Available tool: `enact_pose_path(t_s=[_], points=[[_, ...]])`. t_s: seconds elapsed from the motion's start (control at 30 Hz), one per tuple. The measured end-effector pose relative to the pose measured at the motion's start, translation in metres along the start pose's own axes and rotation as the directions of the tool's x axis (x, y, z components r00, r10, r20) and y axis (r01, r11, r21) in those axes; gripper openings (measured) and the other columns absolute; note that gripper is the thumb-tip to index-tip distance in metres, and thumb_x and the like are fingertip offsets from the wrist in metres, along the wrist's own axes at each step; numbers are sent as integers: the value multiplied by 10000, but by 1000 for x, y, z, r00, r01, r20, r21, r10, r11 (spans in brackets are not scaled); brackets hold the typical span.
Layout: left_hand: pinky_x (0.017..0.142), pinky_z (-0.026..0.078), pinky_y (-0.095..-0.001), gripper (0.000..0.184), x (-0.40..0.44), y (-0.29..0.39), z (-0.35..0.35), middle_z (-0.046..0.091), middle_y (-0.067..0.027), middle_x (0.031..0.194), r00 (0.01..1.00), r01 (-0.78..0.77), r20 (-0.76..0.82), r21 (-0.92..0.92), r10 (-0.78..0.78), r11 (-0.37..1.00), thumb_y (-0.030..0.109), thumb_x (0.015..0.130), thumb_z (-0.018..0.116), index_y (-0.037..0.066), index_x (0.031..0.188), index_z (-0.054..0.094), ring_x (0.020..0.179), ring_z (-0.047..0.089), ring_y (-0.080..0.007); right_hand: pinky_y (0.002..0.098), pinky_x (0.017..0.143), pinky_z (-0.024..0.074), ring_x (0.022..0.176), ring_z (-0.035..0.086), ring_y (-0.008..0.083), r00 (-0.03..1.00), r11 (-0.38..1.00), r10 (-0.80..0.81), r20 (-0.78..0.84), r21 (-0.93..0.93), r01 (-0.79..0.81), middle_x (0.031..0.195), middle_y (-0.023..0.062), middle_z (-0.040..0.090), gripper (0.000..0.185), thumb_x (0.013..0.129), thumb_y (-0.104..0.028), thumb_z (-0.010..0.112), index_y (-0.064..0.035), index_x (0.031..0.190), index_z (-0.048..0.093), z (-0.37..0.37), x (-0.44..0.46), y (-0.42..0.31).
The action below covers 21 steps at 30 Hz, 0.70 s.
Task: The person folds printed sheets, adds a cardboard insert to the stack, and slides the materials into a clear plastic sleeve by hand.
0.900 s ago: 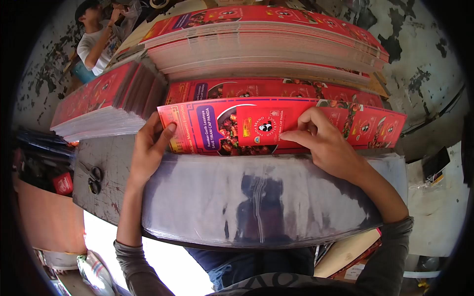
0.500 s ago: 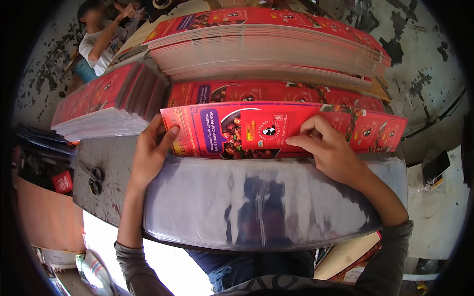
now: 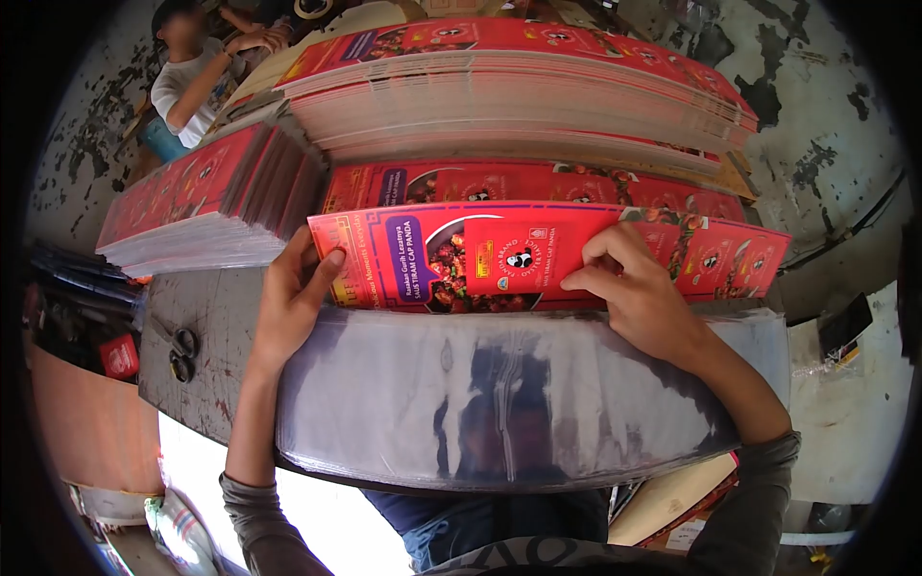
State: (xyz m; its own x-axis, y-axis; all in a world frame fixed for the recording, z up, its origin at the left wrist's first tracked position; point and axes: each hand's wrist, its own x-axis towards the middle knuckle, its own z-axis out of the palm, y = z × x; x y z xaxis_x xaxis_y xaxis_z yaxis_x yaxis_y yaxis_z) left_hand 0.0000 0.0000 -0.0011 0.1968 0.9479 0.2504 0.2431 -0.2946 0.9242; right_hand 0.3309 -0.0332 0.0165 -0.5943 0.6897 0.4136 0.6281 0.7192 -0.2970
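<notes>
A long red printed sheet [image 3: 519,259] with a panda logo stands tilted just behind a stack of clear plastic sleeves [image 3: 509,394]. My left hand [image 3: 300,288] pinches its left end, thumb on the front and fingers behind. Near the middle of the sheet, my right hand [image 3: 639,293] is closed at its front, thumb and index finger pressed together on what looks like its surface or a thin film. More red sheets [image 3: 432,182] lie directly behind it.
Tall stacks of red sheets [image 3: 519,96] rise at the back, and another stack [image 3: 192,202] sits at the left. Scissors [image 3: 181,350] lie on the worn table [image 3: 206,384]. A person [image 3: 192,77] is at the upper left, hands raised.
The red sheet's top edge has dropped slightly, and my right hand has moved slightly down with its fingers drawn closer together. At the upper left, the other person's hands have shifted.
</notes>
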Motion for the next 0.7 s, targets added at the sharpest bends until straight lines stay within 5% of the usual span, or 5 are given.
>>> enact_pose_path(t_s=[0.5, 0.7], points=[[760, 410, -206, 206, -1, 0, -1, 611, -58, 895, 1000, 31, 4, 9, -31, 999, 111, 905, 510, -46, 1039, 503, 837, 507, -49, 341, 670, 439, 855, 481, 245, 1000, 999, 17, -7, 28, -16, 881, 88, 435, 311, 577, 144, 553, -15, 838, 605, 4, -1, 2], [824, 408, -237, 271, 0, -2, -3, 595, -76, 995, 998, 33, 45, 6, -33, 999, 117, 912, 496, -52, 1123, 478, 925, 522, -91, 331, 676, 435, 818, 470, 230, 1000, 1000, 10, 14, 28, -11, 914, 96, 420, 441, 563, 152, 560, -29, 964, 593, 2, 0, 1]])
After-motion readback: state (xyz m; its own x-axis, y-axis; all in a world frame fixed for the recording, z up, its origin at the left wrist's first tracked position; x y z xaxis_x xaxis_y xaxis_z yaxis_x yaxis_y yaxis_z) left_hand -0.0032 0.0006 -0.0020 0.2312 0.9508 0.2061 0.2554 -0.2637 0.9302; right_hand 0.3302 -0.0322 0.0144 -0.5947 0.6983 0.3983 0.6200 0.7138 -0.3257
